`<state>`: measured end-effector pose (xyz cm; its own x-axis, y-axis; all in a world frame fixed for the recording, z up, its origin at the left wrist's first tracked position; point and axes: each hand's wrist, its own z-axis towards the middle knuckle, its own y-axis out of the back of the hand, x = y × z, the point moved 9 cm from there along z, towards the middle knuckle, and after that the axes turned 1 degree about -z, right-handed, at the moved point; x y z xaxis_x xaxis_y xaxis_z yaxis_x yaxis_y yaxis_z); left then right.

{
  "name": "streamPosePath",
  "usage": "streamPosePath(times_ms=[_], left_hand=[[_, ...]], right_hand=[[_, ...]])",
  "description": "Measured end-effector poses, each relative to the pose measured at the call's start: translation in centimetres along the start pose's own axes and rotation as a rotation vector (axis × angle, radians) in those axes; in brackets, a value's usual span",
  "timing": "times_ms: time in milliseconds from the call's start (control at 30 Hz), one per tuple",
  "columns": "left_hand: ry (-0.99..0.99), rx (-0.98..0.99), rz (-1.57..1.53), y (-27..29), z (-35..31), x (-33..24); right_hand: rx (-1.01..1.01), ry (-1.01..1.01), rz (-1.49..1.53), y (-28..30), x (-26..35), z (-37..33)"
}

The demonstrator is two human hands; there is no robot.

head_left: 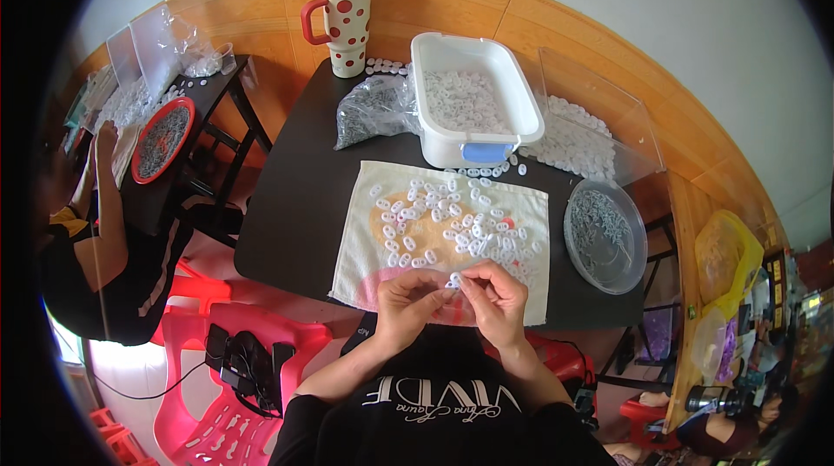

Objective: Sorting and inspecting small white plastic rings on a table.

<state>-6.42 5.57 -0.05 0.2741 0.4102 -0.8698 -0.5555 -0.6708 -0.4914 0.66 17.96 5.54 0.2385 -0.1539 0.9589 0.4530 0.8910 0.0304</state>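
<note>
My left hand (407, 306) and my right hand (497, 303) meet over the near edge of a light towel (358, 214). Between their pinched fingertips is a small white oval plastic piece (454, 280) with holes. Fingers of both hands are closed around it, and they cover part of it. Just beyond my hands, many similar white two-holed pieces (486, 231) lie scattered across the towel, some in small overlapping heaps.
On the dark table (291, 179) stand a white bin (427, 123) of small pieces, a bag (375, 110) of grey parts, a clear round dish (641, 244) of thin metal parts, and a spotted tumbler (351, 27). Another person (109, 249) sits left, beside a pink chair (217, 423).
</note>
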Motion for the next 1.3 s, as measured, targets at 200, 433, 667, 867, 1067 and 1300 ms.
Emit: streamPosePath(times_ms=[200, 433, 667, 867, 1067, 1300], left_hand=[[0.033, 0.002, -0.097, -0.1, 0.2, 0.3], [0.157, 0.058, -0.169, -1.1, 0.3, 0.5], [0.243, 0.126, -0.247, -1.2, 0.4, 1.1], [0.148, 0.083, -0.191, -0.7, 0.6, 0.9], [0.18, 0.047, -0.179, -0.7, 0.6, 0.7], [0.11, 0.038, -0.09, -0.9, 0.6, 0.2]], right_hand=[[-0.052, 0.082, -0.05, 0.2, 0.7, 0.0], [-0.069, 0.137, -0.169, 0.2, 1.4, 0.1], [-0.07, 0.179, -0.276, 0.0, 2.7, 0.2], [-0.061, 0.168, -0.285, 0.2, 2.5, 0.2], [-0.015, 0.134, -0.252, 0.4, 2.0, 0.2], [0.03, 0.153, -0.276, 0.3, 2.3, 0.5]])
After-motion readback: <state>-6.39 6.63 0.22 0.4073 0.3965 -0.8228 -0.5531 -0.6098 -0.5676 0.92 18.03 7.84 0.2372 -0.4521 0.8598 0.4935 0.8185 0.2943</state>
